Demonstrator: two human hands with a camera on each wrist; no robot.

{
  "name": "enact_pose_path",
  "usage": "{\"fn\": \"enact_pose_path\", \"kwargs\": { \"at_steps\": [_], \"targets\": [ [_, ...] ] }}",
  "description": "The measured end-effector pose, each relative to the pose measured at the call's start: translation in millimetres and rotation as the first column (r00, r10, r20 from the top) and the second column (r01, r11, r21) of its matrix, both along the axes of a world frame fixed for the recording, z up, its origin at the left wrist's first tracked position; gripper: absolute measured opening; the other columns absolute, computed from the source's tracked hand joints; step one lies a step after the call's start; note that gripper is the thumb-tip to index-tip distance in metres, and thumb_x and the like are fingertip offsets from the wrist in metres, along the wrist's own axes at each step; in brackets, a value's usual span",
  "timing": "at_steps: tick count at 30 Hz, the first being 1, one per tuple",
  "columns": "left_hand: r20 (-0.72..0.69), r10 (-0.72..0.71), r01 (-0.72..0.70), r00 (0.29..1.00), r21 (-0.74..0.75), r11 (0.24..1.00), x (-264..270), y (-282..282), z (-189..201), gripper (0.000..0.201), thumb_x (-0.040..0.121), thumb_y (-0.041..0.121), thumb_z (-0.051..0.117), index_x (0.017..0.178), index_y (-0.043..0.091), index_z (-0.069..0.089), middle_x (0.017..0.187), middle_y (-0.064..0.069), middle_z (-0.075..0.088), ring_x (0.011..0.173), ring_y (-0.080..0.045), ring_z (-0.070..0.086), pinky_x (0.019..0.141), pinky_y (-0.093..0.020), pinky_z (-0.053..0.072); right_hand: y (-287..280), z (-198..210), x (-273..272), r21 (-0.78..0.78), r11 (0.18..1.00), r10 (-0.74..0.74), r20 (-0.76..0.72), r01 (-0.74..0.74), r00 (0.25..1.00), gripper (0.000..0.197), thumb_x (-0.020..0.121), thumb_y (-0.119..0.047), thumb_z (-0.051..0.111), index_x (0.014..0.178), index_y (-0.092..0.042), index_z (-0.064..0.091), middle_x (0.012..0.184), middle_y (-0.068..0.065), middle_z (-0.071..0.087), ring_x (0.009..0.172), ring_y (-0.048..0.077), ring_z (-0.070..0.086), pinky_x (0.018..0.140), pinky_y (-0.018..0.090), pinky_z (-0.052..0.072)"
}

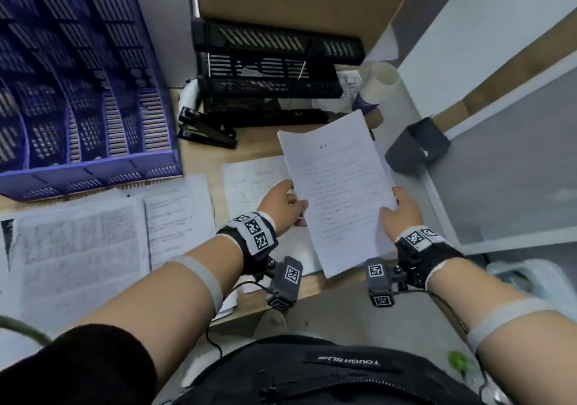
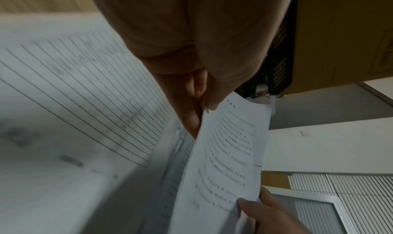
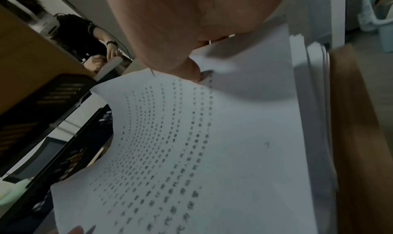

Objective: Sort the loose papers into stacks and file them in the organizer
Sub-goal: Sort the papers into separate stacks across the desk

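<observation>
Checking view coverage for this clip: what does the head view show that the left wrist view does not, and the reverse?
Only the head view shows the blue organizer, the black tray rack, the stapler and the papers on the desk.

Only the left wrist view shows a ruled table sheet close up, blurred, and a slatted panel.

Both show the held sheet, gripped by the left hand and the right hand.

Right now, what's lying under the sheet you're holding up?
Under the held sheet, gripped by left hand and right hand, more printed papers lie on the desk. Anything directly beneath it is covered.
</observation>
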State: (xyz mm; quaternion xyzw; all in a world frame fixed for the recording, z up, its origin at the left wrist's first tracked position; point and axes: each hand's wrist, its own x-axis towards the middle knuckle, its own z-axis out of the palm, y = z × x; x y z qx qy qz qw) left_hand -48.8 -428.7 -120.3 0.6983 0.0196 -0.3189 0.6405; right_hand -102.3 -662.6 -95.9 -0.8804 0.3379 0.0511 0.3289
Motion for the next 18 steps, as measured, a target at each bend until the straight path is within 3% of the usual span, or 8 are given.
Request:
{"fn": "enact_pose_path", "kwargs": {
  "at_steps": [5, 8, 10, 12, 15, 18],
  "targets": [
    [-0.037, -0.125, 0.121, 0.991, -0.103, 0.987, 0.5, -51.6, -1.3, 0.051, 0.095, 0.001, 0.055, 0.144, 0.012, 0.044, 0.09, -0.011, 0.068, 0.087, -0.025, 0.068, 0.084, -0.034, 0.06, -47.7, 0.7, 3.4, -0.122, 0.989, -0.085, -0.015, 0.082, 0.996, 0.045, 0.087, -0.007, 0.045, 0.127, -0.026, 0.051, 0.108, 0.0, 0.059, 0.102, 0.031, 0.058, 0.086, 0.032, 0.044],
    [-0.033, -0.251, 0.251, 0.967, 0.0, 0.968, -1.7, -54.6, -11.3, 0.064, 0.095, 0.008, 0.056, 0.152, 0.018, 0.03, 0.12, -0.007, 0.063, 0.105, -0.022, 0.064, 0.094, -0.033, 0.055, -54.8, -3.4, 8.3, -0.245, 0.967, -0.091, -0.088, 0.067, 0.992, 0.052, 0.085, -0.016, 0.054, 0.135, -0.027, 0.045, 0.128, 0.01, 0.055, 0.117, 0.036, 0.051, 0.097, 0.045, 0.046],
    [-0.038, -0.27, 0.272, 0.962, 0.106, 0.956, -3.8, -45.2, -20.5, 0.067, 0.095, 0.016, 0.058, 0.154, 0.018, 0.027, 0.135, -0.005, 0.055, 0.118, -0.021, 0.058, 0.103, -0.039, 0.049, -49.1, -9.2, 11.8, -0.248, 0.967, -0.098, -0.146, 0.06, 0.984, 0.058, 0.086, -0.018, 0.056, 0.142, -0.022, 0.04, 0.135, 0.015, 0.048, 0.126, 0.037, 0.043, 0.1, 0.046, 0.041],
    [-0.061, -0.201, 0.207, 0.978, 0.118, 0.971, -6.6, -28.4, -25.6, 0.06, 0.094, 0.014, 0.06, 0.149, 0.016, 0.038, 0.137, -0.007, 0.056, 0.119, -0.025, 0.06, 0.102, -0.041, 0.05, -33.9, -15.2, 15.7, -0.153, 0.988, -0.052, -0.126, 0.032, 0.991, 0.055, 0.088, -0.016, 0.055, 0.141, -0.019, 0.041, 0.136, 0.015, 0.05, 0.126, 0.035, 0.045, 0.101, 0.042, 0.04],
    [-0.03, -0.031, 0.034, 0.999, 0.111, 0.993, -9.4, 9.8, -25.7, 0.034, 0.094, 0.0, 0.051, 0.126, 0.009, 0.06, 0.115, -0.011, 0.066, 0.102, -0.026, 0.069, 0.092, -0.039, 0.056, 7.4, -23.5, 21.6, 0.051, 0.995, 0.089, -0.106, -0.084, 0.99, 0.042, 0.093, -0.013, 0.049, 0.134, -0.021, 0.048, 0.123, 0.002, 0.06, 0.115, 0.024, 0.055, 0.094, 0.028, 0.04],
    [0.03, 0.18, -0.182, 0.983, 0.148, 0.972, -9.8, 62.9, -26.6, 0.028, 0.095, -0.003, 0.046, 0.106, 0.013, 0.065, 0.101, -0.009, 0.069, 0.085, -0.02, 0.071, 0.082, -0.04, 0.056, 65.3, -29.5, 26.9, 0.23, 0.946, 0.258, -0.109, -0.228, 0.96, 0.033, 0.094, -0.015, 0.05, 0.125, -0.025, 0.056, 0.11, -0.002, 0.068, 0.103, 0.02, 0.064, 0.09, 0.032, 0.049]
  ]
}}
